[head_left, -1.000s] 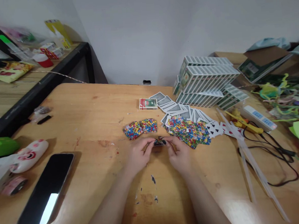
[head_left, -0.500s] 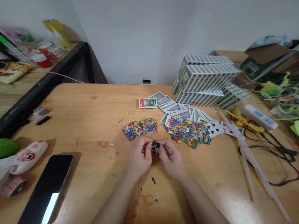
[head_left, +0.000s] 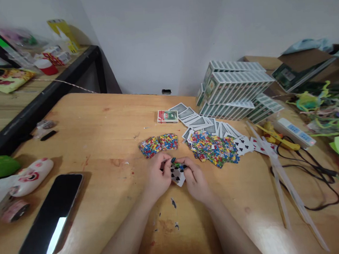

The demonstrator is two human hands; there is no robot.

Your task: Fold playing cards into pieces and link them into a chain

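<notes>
Wooden table [head_left: 99, 120] bears spread playing cards [head_left: 204, 122]; near its middle the left hand [head_left: 157, 178] and right hand [head_left: 195, 179] pinch together on a clubs card [head_left: 177, 175], apparently folding it; the next crease likely needs firm fingertip pressure

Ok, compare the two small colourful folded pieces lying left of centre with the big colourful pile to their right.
The two small folded pieces lie side by side as a neat pair; the colourful pile is a loose overlapping heap of many. The pair sits on bare wooden table, just beyond the left hand; the pile partly overlaps the spread playing cards. Both show the same multicoloured speckled pattern.
</notes>
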